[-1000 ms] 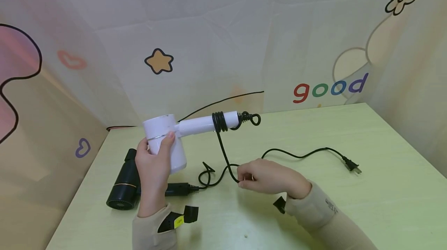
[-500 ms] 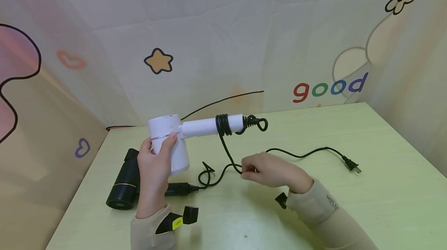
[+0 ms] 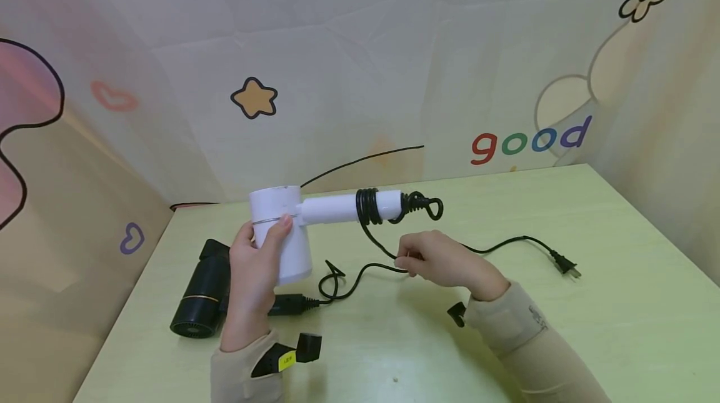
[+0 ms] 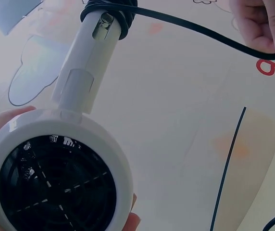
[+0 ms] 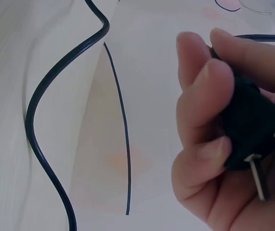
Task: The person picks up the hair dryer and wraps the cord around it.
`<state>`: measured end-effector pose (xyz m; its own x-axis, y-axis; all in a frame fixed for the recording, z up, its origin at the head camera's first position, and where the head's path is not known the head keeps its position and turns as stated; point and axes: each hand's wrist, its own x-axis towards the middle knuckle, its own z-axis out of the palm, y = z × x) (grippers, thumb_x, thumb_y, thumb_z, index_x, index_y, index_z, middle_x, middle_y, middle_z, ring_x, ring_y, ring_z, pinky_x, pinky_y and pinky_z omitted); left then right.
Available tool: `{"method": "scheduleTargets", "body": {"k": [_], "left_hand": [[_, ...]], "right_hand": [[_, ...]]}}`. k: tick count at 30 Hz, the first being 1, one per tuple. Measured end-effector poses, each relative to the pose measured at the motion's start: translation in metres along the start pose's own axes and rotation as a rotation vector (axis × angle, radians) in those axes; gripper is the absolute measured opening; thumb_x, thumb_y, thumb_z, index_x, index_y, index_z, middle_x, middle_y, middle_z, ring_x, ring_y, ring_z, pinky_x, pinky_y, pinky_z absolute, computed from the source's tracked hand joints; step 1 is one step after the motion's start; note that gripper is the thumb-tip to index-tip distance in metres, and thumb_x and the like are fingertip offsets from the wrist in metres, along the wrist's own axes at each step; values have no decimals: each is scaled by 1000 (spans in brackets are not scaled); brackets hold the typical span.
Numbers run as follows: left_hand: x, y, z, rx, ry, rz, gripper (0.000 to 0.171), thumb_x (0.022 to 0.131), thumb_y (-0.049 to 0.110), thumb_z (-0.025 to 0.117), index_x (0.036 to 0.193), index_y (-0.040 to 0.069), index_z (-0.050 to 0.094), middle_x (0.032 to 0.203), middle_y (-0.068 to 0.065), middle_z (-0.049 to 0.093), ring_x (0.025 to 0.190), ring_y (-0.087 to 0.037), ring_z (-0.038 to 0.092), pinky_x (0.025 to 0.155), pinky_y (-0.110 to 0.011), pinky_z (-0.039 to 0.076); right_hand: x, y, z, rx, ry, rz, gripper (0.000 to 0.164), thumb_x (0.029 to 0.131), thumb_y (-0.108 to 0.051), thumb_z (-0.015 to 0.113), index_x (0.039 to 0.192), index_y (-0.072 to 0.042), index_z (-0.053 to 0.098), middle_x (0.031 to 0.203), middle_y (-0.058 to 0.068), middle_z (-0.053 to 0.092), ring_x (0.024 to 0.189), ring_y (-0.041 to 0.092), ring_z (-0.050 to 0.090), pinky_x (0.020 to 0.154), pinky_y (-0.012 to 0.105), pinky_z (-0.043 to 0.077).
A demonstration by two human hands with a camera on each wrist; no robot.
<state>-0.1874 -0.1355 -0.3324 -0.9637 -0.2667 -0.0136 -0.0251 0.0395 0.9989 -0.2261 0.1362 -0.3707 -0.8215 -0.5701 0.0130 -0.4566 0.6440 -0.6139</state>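
Observation:
My left hand grips the white hair dryer by its barrel, above the table. The dryer's handle points right, and several turns of black cord are wound round it. A short length of that cord runs from the coils to my right hand. In the right wrist view, the fingers of that hand curl round a black two-prong plug, its prongs bare. Seen from the left wrist, the dryer's round dark end faces the camera, and the cord stretches to the right hand.
A black hair dryer lies on the table at the left, partly behind my left hand. Its cord passes behind my right hand to a plug at the right. A printed curtain hangs behind the table.
The white hair dryer and my left hand have shifted right, the dryer slightly downward too. My right hand has moved right and up, and the cord between hand and handle is shorter and less steep.

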Motion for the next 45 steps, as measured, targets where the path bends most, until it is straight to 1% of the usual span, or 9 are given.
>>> {"method": "scheduleTargets", "body": {"k": [7,10,14,18,22,25,29,34,45], "left_hand": [[-3,0,2,12,-54,-3,56,89,39,62,133,9,43,117,-16,54,96,-25,56,71,-35,51],[-3,0,2,25,-77,-9,57,89,39,62,134,9,43,118,-16,53,96,-26,56,71,-34,51],[-4,0,2,47,-95,-14,57,89,38,63,134,10,43,120,-16,53,97,-27,55,70,-34,52],[-3,0,2,62,-107,-15,53,89,36,64,132,12,44,119,-15,54,98,-29,56,70,-35,53],[-4,-1,1,80,-125,-11,53,88,35,66,131,13,46,116,-16,56,95,-28,57,69,-35,53],[-4,-2,0,88,-151,-8,53,87,35,67,131,14,47,114,-17,56,92,-27,58,69,-36,53],[-5,-1,-2,86,-194,0,53,87,33,68,131,15,46,114,-17,56,92,-26,59,70,-36,53],[-5,-2,-5,93,-231,22,51,87,27,68,131,15,47,114,-17,57,93,-26,59,72,-38,53],[-3,-2,-7,188,-281,30,57,82,28,73,133,19,48,116,-17,58,91,-28,61,71,-37,52]], "right_hand": [[3,1,-1,-61,134,52,14,93,-21,59,84,-11,63,66,-3,58,54,9,43,52,25,39],[3,4,-2,-118,228,36,16,92,-21,61,83,-8,64,64,-2,54,53,8,42,51,24,38],[2,10,-5,-189,326,25,14,91,-17,62,87,-4,65,70,2,61,56,9,42,52,23,37],[-1,13,-12,-135,364,12,3,87,-6,61,89,-4,63,75,5,62,60,13,44,56,26,38],[-1,13,-19,-104,390,16,7,83,-1,64,86,-7,61,73,4,62,65,17,49,62,31,42],[-1,12,-22,-72,391,61,3,87,-9,64,89,-9,66,77,2,66,66,16,53,63,30,43],[-2,14,-24,-54,411,52,13,91,-22,63,87,-10,66,71,0,62,60,12,49,57,26,40],[-5,18,-25,-54,446,49,14,89,-25,65,85,-12,67,65,-1,56,56,12,44,54,25,38],[-9,18,-32,37,491,119,21,85,-32,69,87,-12,68,72,2,62,62,16,50,56,26,43]]}}
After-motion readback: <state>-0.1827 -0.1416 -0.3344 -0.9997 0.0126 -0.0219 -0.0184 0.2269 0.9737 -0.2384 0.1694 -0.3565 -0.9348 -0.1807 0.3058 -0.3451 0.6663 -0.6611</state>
